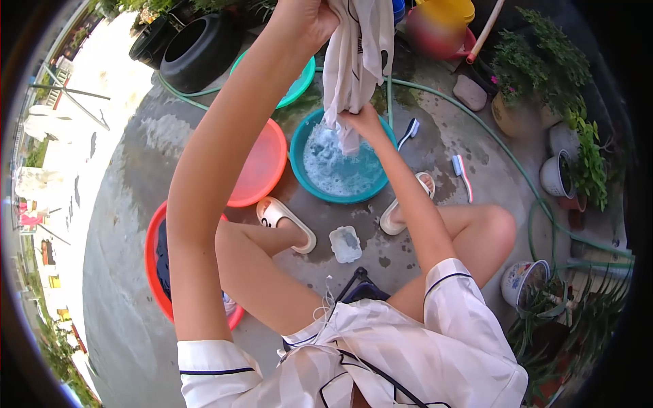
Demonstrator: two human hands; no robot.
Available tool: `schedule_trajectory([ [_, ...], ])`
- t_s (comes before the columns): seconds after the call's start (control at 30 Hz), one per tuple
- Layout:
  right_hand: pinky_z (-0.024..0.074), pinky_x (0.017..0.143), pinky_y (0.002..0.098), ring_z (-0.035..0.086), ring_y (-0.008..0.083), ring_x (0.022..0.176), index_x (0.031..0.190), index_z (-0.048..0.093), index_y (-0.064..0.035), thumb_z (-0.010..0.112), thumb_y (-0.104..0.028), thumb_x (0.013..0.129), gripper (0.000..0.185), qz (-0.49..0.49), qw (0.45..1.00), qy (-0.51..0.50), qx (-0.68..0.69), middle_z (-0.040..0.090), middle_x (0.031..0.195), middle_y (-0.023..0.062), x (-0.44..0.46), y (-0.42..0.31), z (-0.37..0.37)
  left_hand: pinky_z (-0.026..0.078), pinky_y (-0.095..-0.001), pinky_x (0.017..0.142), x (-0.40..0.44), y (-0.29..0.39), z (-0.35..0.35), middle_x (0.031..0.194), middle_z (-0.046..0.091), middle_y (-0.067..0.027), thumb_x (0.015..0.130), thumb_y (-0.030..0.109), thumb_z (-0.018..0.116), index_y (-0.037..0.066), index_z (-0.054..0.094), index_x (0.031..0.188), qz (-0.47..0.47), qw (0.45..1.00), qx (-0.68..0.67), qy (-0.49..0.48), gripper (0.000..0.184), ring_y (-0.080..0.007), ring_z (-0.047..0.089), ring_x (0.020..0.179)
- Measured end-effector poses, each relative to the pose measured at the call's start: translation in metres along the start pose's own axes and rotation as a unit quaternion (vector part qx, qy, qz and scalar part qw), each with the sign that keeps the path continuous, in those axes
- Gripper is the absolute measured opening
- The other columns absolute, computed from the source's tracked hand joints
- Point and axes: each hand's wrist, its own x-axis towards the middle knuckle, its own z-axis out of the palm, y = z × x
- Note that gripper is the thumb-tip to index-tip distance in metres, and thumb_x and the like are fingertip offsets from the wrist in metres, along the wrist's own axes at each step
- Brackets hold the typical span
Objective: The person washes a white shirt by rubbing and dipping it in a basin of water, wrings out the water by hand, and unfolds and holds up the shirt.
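A wet, pale garment (pixel 355 58) hangs over the teal basin (pixel 297 166), its lower end reaching the foamy water (pixel 330 160). My left hand (pixel 320 22), raised at the top edge of the view, is closed on its upper part; some of the fingers are out of frame. Lower down, my right hand (pixel 364 122) grips the cloth just above the basin. A blue-and-white brush (pixel 410 130) leans by the basin's right rim. Another brush (pixel 462 175), white with red, lies on the concrete farther right. Between my feet sits a small translucent tray (pixel 345 244).
A pink-red basin (pixel 262 166) and a red basin holding dark clothes (pixel 152 262) stand at left. Behind are a green basin (pixel 299 87) and black tyre-like tubs (pixel 197 51). A green hose (pixel 500 146) curves past potted plants (pixel 537 61) at right.
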Motion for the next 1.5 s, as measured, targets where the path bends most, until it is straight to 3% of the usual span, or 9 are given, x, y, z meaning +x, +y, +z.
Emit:
schedule_trajectory([
  [0.23,0.0431,0.083,0.0309,0.054,0.0164,0.099,0.124,0.047,-0.0101,0.054,-0.012,0.085,0.04,0.166,0.949,0.014,0.268,0.055,0.114,0.0061,0.017,-0.028,-0.06,0.043,-0.0431,0.087,-0.041,0.027,-0.118,0.1,0.055,-0.003,0.079,0.004,0.061,0.013,0.049,0.104,0.05,0.983,0.065,0.164,0.029,-0.0212,0.054,0.097],
  [0.43,0.0416,0.087,0.0309,0.051,0.0183,0.103,0.129,0.042,-0.0133,0.045,0.002,0.085,0.047,0.097,0.953,-0.021,0.286,0.053,0.115,0.009,0.041,-0.091,-0.097,0.034,-0.048,0.09,-0.101,-0.015,-0.221,0.107,0.052,-0.0037,0.078,0.032,0.064,0.014,0.045,0.106,-0.16,0.903,0.211,0.338,0.038,-0.0199,0.047,0.108],
  [0.63,0.0463,0.085,0.033,0.056,0.0178,0.094,0.121,0.051,-0.011,0.039,0.004,0.088,0.038,0.049,0.915,-0.019,0.4,0.057,0.104,0.0083,0.045,-0.148,-0.102,0.02,-0.0502,0.102,-0.122,-0.048,-0.193,0.132,0.032,-0.0207,0.066,0.044,0.071,0.005,0.014,0.137,-0.289,0.815,0.407,0.296,0.099,-0.0314,0.029,0.126],
  [0.77,0.0492,0.08,0.0343,0.058,0.0198,0.086,0.113,0.054,-0.0041,0.035,0.008,0.085,0.036,0.061,0.894,-0.036,0.443,0.057,0.095,0.0112,0.048,-0.16,-0.077,0.016,-0.0368,0.106,-0.105,-0.063,-0.147,0.141,0.006,-0.0262,0.058,0.049,0.075,-0.003,-0.008,0.136,-0.19,0.783,0.593,0.013,0.125,-0.0339,0.009,0.133],
  [0.93,0.0497,0.08,0.0383,0.058,0.0222,0.087,0.109,0.056,-0.0034,0.034,0.006,0.085,0.034,0.047,0.847,-0.127,0.515,0.058,0.094,0.0124,0.051,-0.171,-0.068,0.023,-0.0385,0.104,-0.082,-0.095,-0.105,0.141,0.016,-0.0204,0.048,0.034,0.082,-0.003,0.004,0.136,0.045,0.813,0.571,-0.103,0.124,-0.0323,0.022,0.129],
  [1.13,0.0449,0.072,0.0284,0.054,0.0161,0.083,0.098,0.056,-0.0075,0.051,-0.009,0.079,0.02,0.001,0.817,-0.088,0.569,0.057,0.091,0.0067,0.02,-0.221,-0.068,0.044,-0.0326,0.082,-0.061,-0.086,-0.099,0.11,0.055,-0.0155,0.052,0.025,0.078,0.004,0.036,0.124,0.136,0.796,0.588,0.054,0.086,-0.0292,0.056,0.099],
  [1.23,0.0454,0.087,0.032,0.051,0.0191,0.104,0.126,0.044,-0.011,0.043,-0.004,0.088,0.039,-0.073,0.937,-0.129,0.316,0.051,0.114,0.01,0.023,-0.2,-0.102,0.047,-0.0348,0.073,-0.063,-0.06,-0.098,0.096,0.061,-0.0128,0.055,0.023,0.076,0.006,0.055,0.104,0.105,0.753,0.645,0.081,0.056,-0.0305,0.059,0.089],
  [1.33,0.0447,0.088,0.0324,0.049,0.0213,0.109,0.133,0.032,-0.0117,0.054,-0.024,0.085,0.054,-0.093,0.955,-0.281,-0.004,0.047,0.122,0.0124,0.008,-0.198,-0.149,0.047,-0.0361,0.07,-0.061,-0.045,-0.111,0.086,0.063,-0.0117,0.056,0.02,0.074,0.006,0.061,0.09,0.151,0.732,0.652,0.128,0.039,-0.0309,0.058,0.084],
  [1.5,0.0444,0.087,0.0388,0.049,0.0263,0.11,0.133,0.031,-0.0077,0.043,-0.055,0.083,0.07,0.128,0.834,-0.404,0.354,0.047,0.122,0.0152,0.026,-0.147,-0.154,0.044,-0.0373,0.073,-0.061,-0.031,-0.124,0.089,0.061,-0.0122,0.055,0.011,0.071,0.006,0.061,0.088,0.235,0.702,0.67,0.047,0.035,-0.031,0.056,0.087],
])
